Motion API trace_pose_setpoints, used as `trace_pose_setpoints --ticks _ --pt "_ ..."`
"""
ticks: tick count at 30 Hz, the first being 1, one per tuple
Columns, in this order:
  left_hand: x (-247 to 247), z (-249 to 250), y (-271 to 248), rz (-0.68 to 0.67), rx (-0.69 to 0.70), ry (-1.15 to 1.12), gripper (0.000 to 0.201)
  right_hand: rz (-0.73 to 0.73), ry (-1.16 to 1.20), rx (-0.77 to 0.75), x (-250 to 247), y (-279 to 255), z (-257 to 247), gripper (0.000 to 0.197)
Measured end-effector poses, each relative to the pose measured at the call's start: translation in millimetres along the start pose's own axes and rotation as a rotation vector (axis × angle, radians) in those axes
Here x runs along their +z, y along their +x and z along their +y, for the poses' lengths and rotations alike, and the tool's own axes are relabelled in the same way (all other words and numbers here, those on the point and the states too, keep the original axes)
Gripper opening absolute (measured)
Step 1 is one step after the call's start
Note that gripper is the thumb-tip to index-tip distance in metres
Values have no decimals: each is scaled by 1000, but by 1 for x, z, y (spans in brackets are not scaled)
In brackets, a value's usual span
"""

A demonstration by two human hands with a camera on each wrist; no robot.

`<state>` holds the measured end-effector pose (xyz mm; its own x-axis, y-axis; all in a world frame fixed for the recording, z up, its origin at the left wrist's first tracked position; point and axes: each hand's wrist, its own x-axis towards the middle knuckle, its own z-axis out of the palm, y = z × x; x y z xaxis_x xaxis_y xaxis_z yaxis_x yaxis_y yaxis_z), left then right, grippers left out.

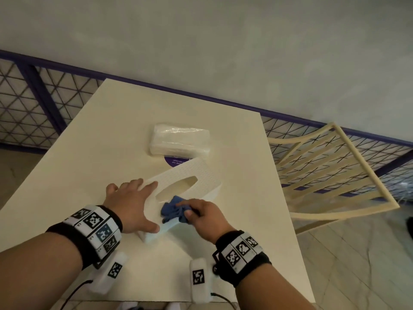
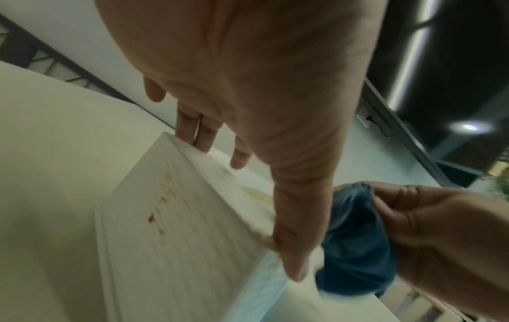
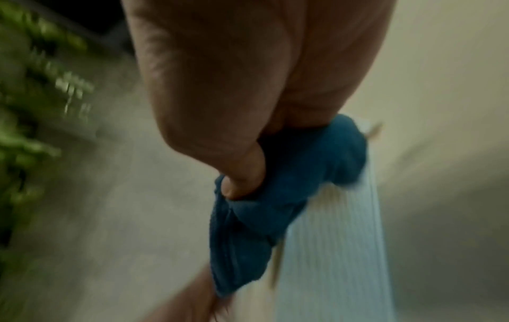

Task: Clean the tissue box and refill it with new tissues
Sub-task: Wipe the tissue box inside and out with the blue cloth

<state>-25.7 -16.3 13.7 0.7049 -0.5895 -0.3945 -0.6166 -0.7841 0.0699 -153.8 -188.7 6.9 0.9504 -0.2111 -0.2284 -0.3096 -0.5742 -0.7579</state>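
A white perforated tissue box [image 1: 201,171] with an oval slot lies tilted on the cream table [image 1: 100,142]. My left hand [image 1: 131,204] is spread over its left end, fingers straight to the far edge and thumb on the near corner. In the left wrist view the box [image 2: 171,228] has small brownish marks on its ribbed side. My right hand [image 1: 201,214] pinches a crumpled blue cloth [image 1: 172,209] against the box's near edge, beside the slot. The right wrist view is blurred and has the cloth [image 3: 289,185] bunched under the thumb. A plastic-wrapped pack of tissues [image 1: 180,138] lies behind the box.
A round purple sticker [image 1: 176,161] on the table peeks out between pack and box. A cream slatted chair [image 1: 330,171] stands at the table's right side. A purple-framed mesh fence [image 1: 29,104] runs behind the table. Tiled floor lies to the right.
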Motion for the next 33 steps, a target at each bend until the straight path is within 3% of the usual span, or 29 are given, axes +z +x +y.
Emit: trace_pose_setpoints --ticks 2,5,8,12,15,17,19,22,23,26,27,33 --pt "0 5 -4 -13 40 61 109 187 257 89 -18 -8 13 22" --pt "3 19 -5 87 209 46 91 511 495 202 -43 -20 34 18" --pt "5 37 3 29 244 -14 55 643 750 262 -65 -32 46 23" --pt "2 55 17 -89 210 22 48 741 953 289 -80 -42 50 25" --pt "-3 51 28 -102 169 -184 45 746 909 271 -85 -50 41 30" --pt "-11 43 31 -76 168 -439 39 711 903 224 -89 -55 32 32" --pt "-20 37 27 -53 182 -697 36 646 924 162 -92 -57 20 29" --pt "-29 38 19 -42 214 -883 30 518 909 49 -81 -51 -9 25" --pt "-29 39 16 -39 227 -941 29 453 804 12 -72 -45 -18 32" --pt "-29 41 13 -9 230 -1115 30 97 32 -56 -36 -27 -33 48" --pt "-30 40 12 -6 218 -1159 30 57 -133 -58 -31 -22 -35 49" --pt "-39 27 6 -45 210 -1275 34 266 -159 32 -67 29 -45 52"
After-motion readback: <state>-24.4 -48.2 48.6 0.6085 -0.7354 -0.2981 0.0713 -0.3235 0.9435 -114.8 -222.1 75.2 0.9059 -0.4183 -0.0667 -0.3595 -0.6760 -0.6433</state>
